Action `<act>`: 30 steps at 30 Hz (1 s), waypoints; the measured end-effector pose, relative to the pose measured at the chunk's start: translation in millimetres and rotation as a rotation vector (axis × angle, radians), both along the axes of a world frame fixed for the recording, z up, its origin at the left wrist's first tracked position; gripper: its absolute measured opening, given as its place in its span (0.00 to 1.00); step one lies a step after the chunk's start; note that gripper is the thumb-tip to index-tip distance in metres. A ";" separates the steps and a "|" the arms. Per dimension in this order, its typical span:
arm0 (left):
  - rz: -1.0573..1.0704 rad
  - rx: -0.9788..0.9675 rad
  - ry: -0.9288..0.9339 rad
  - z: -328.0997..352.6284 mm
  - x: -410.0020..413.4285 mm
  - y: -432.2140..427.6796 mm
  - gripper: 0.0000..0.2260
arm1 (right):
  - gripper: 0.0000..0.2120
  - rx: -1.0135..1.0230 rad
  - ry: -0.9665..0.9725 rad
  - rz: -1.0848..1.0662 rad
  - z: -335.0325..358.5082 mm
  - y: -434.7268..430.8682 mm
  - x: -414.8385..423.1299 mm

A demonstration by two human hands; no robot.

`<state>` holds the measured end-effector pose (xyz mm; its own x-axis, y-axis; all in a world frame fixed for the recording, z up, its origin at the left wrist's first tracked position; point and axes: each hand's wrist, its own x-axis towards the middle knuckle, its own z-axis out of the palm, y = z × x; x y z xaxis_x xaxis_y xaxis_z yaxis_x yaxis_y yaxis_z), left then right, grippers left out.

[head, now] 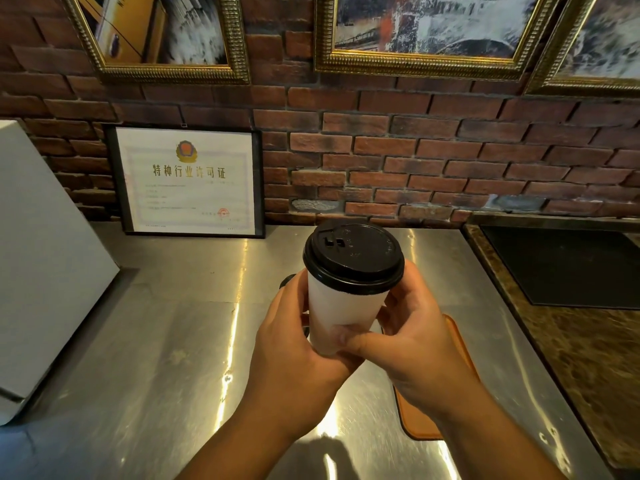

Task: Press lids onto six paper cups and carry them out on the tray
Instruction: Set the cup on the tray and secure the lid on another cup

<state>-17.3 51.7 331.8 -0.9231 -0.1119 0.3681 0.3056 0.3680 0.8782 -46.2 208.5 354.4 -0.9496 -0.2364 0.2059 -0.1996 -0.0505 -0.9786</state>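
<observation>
While the left hand (294, 351) wraps its fingers round the lower wall and the right hand (412, 344) curls thumb and fingers round the other side, the white paper cup (341, 313), black lid (353, 259) on top, is held above the steel desk (166, 341), brown tray (419, 420) below.

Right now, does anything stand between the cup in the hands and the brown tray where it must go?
Nothing visible does. The left hand and right hand hold the lidded cup; the tray lies under the right hand, mostly hidden by it.
</observation>
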 end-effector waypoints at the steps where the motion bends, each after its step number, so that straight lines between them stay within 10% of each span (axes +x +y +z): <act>1: -0.003 0.000 -0.002 0.0 0.1 -0.1 0.34 | 0.42 -0.002 -0.002 -0.004 0.0 -0.3 0.0; 30: 0.005 -0.008 -0.026 -2.6 -5.2 1.4 0.31 | 0.45 0.002 0.060 -0.041 -3.9 -3.3 -5.3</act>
